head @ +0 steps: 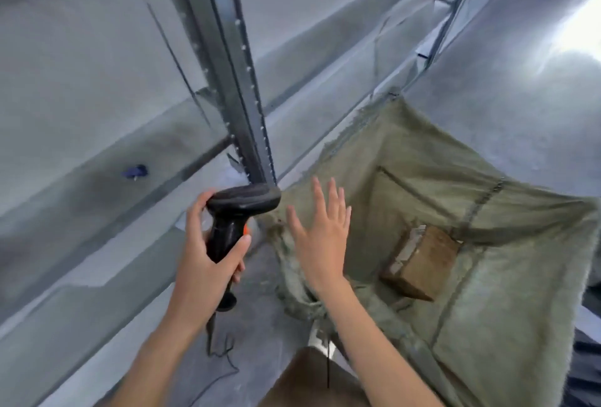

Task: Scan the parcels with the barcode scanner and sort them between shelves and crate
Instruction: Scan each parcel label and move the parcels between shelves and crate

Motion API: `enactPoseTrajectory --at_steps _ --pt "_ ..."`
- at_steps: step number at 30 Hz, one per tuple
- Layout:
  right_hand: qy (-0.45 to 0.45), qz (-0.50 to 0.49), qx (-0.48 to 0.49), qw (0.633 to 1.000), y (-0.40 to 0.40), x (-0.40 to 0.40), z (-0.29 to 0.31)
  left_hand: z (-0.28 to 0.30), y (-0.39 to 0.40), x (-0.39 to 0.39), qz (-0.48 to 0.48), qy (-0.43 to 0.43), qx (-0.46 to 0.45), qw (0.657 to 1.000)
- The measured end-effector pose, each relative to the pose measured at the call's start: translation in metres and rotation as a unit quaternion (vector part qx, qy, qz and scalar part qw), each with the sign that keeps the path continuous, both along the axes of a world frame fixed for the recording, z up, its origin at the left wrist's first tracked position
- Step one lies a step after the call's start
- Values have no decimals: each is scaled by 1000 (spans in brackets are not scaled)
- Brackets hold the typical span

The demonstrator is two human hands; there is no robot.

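Note:
My left hand (205, 257) grips the handle of a black barcode scanner (237, 215) with an orange trigger, its head pointing right. My right hand (320, 234) hovers flat with fingers spread over the near edge of a large green fabric crate (487, 325), holding nothing. Inside the crate lies one brown cardboard parcel (421, 262) with a pale label on its side. Grey metal shelves (97, 153) run along the left, with an upright post (240, 107) just behind the scanner.
The scanner's black cable (221, 348) trails down to the grey floor. A small blue scrap (135, 171) lies on a shelf at the left. A brown cardboard surface (312, 377) sits at the bottom edge beneath my right forearm.

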State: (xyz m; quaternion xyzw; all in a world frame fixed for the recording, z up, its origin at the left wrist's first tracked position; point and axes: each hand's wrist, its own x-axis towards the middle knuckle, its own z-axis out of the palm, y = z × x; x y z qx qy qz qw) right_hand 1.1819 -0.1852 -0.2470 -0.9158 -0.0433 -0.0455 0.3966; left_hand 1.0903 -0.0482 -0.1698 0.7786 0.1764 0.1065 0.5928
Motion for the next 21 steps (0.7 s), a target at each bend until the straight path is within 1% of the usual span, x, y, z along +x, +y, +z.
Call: enactPoseTrajectory --at_steps 2,5,8,12,17,21 --pt "-29 84 6 996 48 -39 22 16 30 -54 58 -19 0 998" --pt "-56 209 -2 976 110 -108 41 30 69 -140 136 -45 8 990" --pt "-82 315 -16 946 161 -183 54 40 102 -232 220 -64 21 973" --pt "-97 429 -22 898 214 -275 68 58 128 -345 307 -91 45 946" --pt "-111 532 8 840 267 -375 92 73 149 -455 425 -115 59 896" --pt "-126 608 -20 783 310 -443 102 71 160 -531 516 -115 79 845"
